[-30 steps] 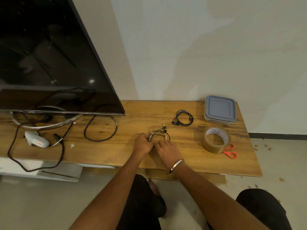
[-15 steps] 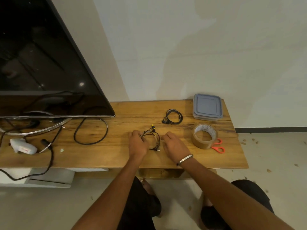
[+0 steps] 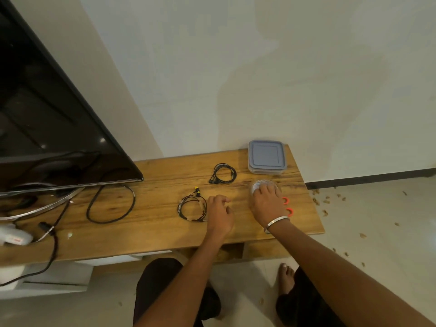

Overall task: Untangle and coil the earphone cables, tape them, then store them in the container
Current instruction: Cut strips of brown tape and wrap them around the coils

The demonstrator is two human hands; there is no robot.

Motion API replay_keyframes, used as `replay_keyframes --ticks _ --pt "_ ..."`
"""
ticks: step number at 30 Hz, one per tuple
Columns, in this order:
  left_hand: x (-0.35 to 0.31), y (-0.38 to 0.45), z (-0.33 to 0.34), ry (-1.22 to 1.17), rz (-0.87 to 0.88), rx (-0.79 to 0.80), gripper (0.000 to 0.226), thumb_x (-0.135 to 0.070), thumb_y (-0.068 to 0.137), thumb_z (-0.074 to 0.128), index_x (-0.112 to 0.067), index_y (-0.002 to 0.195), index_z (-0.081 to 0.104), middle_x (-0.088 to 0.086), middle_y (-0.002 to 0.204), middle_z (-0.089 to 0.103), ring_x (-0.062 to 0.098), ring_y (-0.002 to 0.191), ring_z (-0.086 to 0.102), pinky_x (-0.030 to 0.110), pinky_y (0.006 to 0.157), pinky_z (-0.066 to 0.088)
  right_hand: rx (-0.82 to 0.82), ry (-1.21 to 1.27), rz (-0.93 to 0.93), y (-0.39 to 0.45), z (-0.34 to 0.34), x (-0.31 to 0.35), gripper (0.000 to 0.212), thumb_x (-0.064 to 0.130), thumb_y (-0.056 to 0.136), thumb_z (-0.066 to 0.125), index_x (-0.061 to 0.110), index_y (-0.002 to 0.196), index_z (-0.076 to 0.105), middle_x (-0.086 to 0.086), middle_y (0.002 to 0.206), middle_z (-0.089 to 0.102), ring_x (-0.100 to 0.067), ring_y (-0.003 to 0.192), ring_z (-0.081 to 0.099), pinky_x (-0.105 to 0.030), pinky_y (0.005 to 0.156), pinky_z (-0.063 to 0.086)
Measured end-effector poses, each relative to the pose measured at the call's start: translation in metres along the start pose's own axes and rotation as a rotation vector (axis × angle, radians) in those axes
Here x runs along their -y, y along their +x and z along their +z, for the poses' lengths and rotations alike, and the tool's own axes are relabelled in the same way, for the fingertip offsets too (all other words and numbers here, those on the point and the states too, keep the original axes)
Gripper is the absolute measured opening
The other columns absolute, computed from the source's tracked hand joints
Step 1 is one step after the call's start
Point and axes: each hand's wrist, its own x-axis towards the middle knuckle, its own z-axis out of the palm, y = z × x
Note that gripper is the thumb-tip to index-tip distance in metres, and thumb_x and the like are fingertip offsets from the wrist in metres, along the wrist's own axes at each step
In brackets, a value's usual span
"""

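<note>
On the wooden worktop (image 3: 153, 223) the lidded container (image 3: 266, 156) sat shut at the far right corner, so storing was not begun, while two earphone cables lay coiled: the far coil (image 3: 223, 173) and the near coil (image 3: 192, 207). The right hand (image 3: 267, 204) rested over the tape roll (image 3: 264, 185), fingers (image 3: 265, 191) spread on its top without plainly clutching it; the left hand (image 3: 219, 214) hung loosely curled beside the near coil, holding nothing. Taping looked next.

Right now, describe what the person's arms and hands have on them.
Both forearms are bare, with no sleeves in view. The right hand has a plain silver metal bangle round the wrist. The left hand and its wrist carry nothing: no ring, watch or glove shows on either.
</note>
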Motion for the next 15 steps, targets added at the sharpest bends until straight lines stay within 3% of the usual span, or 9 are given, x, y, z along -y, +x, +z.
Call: replay_keyframes --ticks 3,6,9,11,15 --pt "-0.002 -0.005 0.000 -0.035 0.007 0.028 0.025 0.001 0.090 0.054 -0.013 0.110 0.057 -0.002 0.111 0.042 0.007 0.098 0.046 0.010 0.085 0.038 -0.003 -0.018 -0.015 -0.001 0.004 -0.002 0.031 0.014 0.091 0.044 0.010 0.120 0.056 -0.013 0.122 0.056 -0.032 0.117 0.046 -0.042 0.103 0.035" --pt "0.002 -0.006 -0.003 -0.081 0.028 0.042 0.025 0.001 0.090 0.055 -0.016 0.109 0.058 -0.001 0.109 0.046 0.011 0.096 0.052 0.019 0.085 0.046 -0.054 0.079 0.056 -0.004 0.001 -0.002 0.026 0.020 0.088 0.056 0.010 0.112 0.061 -0.011 0.115 0.061 -0.031 0.111 0.050 -0.042 0.096 0.040" --pt "0.001 -0.006 -0.008 -0.147 0.055 0.067 0.026 -0.003 0.091 0.056 -0.019 0.110 0.059 -0.002 0.113 0.050 0.011 0.098 0.054 0.016 0.083 0.044 -0.107 0.270 0.086 -0.007 -0.007 -0.003 0.035 0.027 0.088 0.060 0.007 0.115 0.060 -0.012 0.117 0.060 -0.033 0.114 0.049 -0.044 0.096 0.040" --pt "-0.001 -0.006 -0.011 -0.211 0.070 0.072 0.026 -0.006 0.092 0.056 -0.025 0.110 0.060 -0.005 0.116 0.051 0.010 0.104 0.054 0.018 0.086 0.046 -0.117 0.414 0.079 -0.010 -0.012 -0.003 0.030 0.026 0.089 0.058 0.006 0.111 0.060 -0.012 0.114 0.059 -0.030 0.109 0.047 -0.041 0.095 0.041" --pt "-0.010 -0.012 -0.017 -0.349 0.065 0.086 0.027 -0.014 0.096 0.055 -0.036 0.109 0.061 -0.011 0.124 0.051 0.005 0.113 0.051 0.025 0.095 0.045 -0.043 0.674 0.074 -0.026 -0.016 -0.004 0.017 0.022 0.091 0.056 0.005 0.096 0.057 -0.008 0.096 0.051 -0.021 0.090 0.043 -0.029 0.077 0.035"
